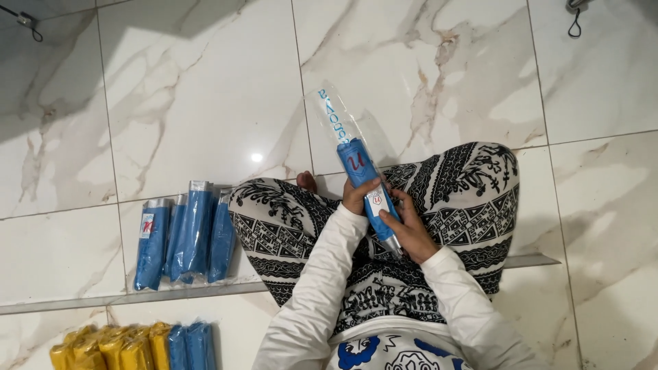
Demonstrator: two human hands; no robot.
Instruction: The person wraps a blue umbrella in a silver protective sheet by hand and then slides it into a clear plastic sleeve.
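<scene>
- The left hand (356, 197) has its fingers curled round the middle of a blue folded umbrella (367, 186), gripping it from the side nearer the person's left knee.
- The right hand (411, 229) clasps the same umbrella lower down, near its silver end, with the fingers wrapped over the blue cloth and the thumb laid along it.
- The umbrella sits partly inside a clear plastic sleeve (336, 120); the empty upper part of the sleeve, printed in light blue, reaches past the umbrella's tip.
- Its long axis runs on a slant: the silver handle end points down towards the person's lap, and the sleeved end points up and away over the floor, leaning towards the person's left.
- The umbrella is held above the crossed legs, which are dressed in black-and-white patterned trousers (473, 199); the arms wear white sleeves (315, 288).
- Well apart on the person's left, a bunch of blue sleeved umbrellas (185, 233) lies side by side on the floor, just above a low step edge (137, 296).
- Below that step, at the bottom left corner of the view, yellow wrapped umbrellas (110, 349) lie beside two more blue ones (192, 346).
- The floor (205, 89) is glossy white marble tile with grey and brown veins and thin dark joints, with a bright lamp glint near the knee.
</scene>
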